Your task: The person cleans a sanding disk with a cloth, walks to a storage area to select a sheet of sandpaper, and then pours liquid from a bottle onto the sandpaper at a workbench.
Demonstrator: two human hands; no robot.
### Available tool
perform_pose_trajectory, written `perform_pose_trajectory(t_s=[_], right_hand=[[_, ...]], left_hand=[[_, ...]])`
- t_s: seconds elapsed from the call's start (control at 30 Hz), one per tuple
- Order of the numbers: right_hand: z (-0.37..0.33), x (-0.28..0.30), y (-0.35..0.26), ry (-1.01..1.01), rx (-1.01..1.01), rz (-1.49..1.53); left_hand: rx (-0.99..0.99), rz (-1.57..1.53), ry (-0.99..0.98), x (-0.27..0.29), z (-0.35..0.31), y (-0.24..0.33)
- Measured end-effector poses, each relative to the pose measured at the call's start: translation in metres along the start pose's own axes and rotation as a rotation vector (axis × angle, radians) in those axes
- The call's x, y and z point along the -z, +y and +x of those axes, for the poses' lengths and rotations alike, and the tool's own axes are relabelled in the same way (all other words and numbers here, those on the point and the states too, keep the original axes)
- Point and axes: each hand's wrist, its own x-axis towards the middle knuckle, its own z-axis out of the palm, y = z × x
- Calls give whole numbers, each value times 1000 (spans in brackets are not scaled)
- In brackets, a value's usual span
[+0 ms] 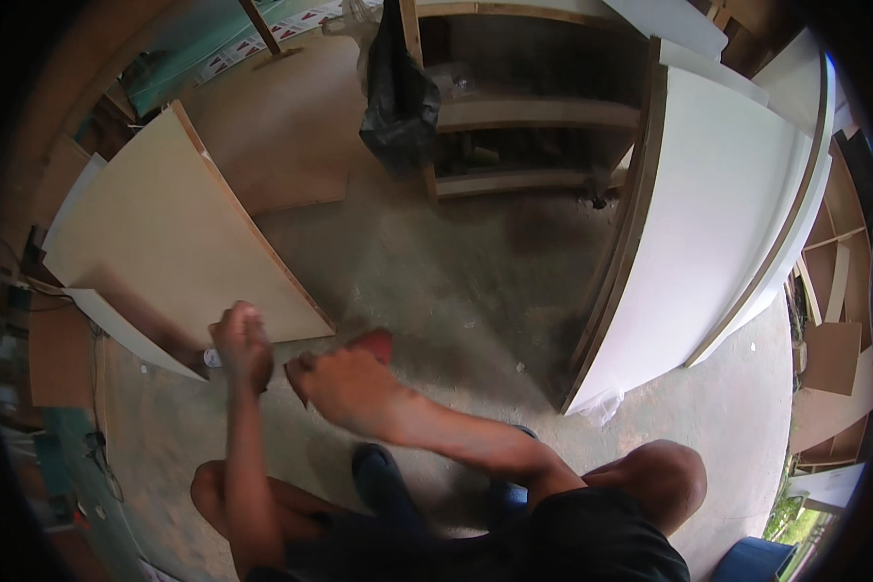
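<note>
My right hand (349, 390) is closed round a dark red object (372, 345). Part of it sticks out past the fingers on the far side, and its kind is not clear. Left of it, my left hand (243, 345) is raised with the fingers curled into a fist, slightly blurred. Whatever it holds, if anything, is hidden. Both hands are close to the near edge of a pale flat board (179, 228) that leans at the left. Beside the left wrist, a small white item (212, 358) shows near the board's lower edge.
Large white panels (698, 204) stand on edge at the right. A wooden shelf frame (538, 114) is at the back, with a black plastic bag (401, 107) hanging on it. My knees and dark blue shoes (382, 480) are close below the hands. A blue container (755, 560) sits lower right.
</note>
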Motion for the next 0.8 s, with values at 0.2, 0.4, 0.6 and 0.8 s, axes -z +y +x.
perform_pose_trajectory(t_s=[0.2, 0.4, 0.6, 0.8], right_hand=[[-44, 56, 35, 204, 185, 280], [-48, 69, 132, 373, -120, 1212], [-32, 18, 201, 650, -66, 1756], [-49, 39, 217, 846, 470, 2202]], left_hand=[[379, 50, 326, 46, 2, -131], [342, -4, 258, 69, -3, -15], [446, -110, 153, 110, -2, 38], [360, -165, 61, 94, -7, 36]])
